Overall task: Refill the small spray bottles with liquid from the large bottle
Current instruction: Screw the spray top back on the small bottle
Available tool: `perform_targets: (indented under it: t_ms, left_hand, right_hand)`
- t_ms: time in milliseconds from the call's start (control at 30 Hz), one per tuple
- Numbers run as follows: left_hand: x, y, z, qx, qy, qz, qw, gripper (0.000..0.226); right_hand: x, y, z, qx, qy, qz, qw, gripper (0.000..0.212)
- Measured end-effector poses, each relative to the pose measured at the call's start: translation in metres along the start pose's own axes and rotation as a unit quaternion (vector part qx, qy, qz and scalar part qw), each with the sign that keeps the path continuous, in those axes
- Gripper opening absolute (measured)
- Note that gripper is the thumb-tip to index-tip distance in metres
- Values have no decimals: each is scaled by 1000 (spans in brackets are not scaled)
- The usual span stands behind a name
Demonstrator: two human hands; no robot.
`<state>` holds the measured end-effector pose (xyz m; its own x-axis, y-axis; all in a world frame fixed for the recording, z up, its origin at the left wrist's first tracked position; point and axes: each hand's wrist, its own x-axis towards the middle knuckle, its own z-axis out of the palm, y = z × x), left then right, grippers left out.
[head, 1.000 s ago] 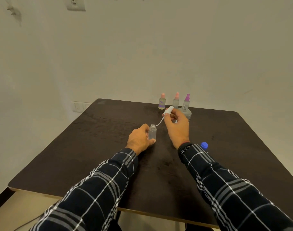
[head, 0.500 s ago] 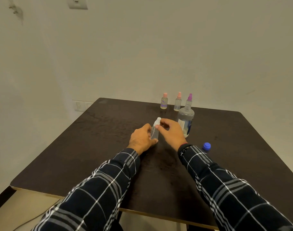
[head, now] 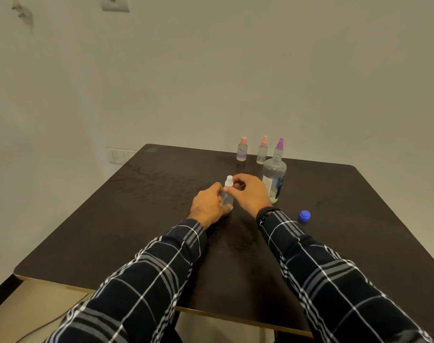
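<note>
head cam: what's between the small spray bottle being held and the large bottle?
Only the right hand, pinching the top of the small spray bottle and partly overlapping the large bottle. The head view shows it.

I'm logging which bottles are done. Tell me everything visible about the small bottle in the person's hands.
The small spray bottle is clear plastic with a white spray top, held upright just left of the large bottle. The left hand grips its body; the right hand pinches the top. Its fill level cannot be told.

Dark navy plaid sleeves [head: 146, 280] with white and grey lines; black beaded bracelet [head: 263, 215] on right wrist.
</note>
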<state>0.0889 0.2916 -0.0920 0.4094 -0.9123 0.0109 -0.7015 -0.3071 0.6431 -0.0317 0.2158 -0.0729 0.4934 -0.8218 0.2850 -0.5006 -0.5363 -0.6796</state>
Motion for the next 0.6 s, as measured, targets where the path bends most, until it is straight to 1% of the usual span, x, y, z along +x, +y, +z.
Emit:
perform_targets:
  t_ms: [133,267,367,500,533,600]
  left_hand:
    - [-1,0,0,4,1,0,1000,38]
    - [0,0,-1,0,-1,-1,1000,37]
    - [-1,0,-2,-4,-4,4,1000,38]
    - [-1,0,-2,-15,-8,3,1000,38]
    - [-1,0,-2,-13,-8,2,1000,37]
    - [-1,-1,-1,-10,-3,2,1000,36]
  right_hand:
    - [2,0,-4,-15,-40,-5,999,32]
    - [9,1,-8,-58,-86,-20,994,21]
    - [14,-3,-14,-85,-125,-38,988,20]
    - [25,-7,-25,-139,-192,-61,970,18]
    - [27,-8,-26,-149,-194,-62,968,18]
    - [25,-7,-25,-149,-163,-56,974,16]
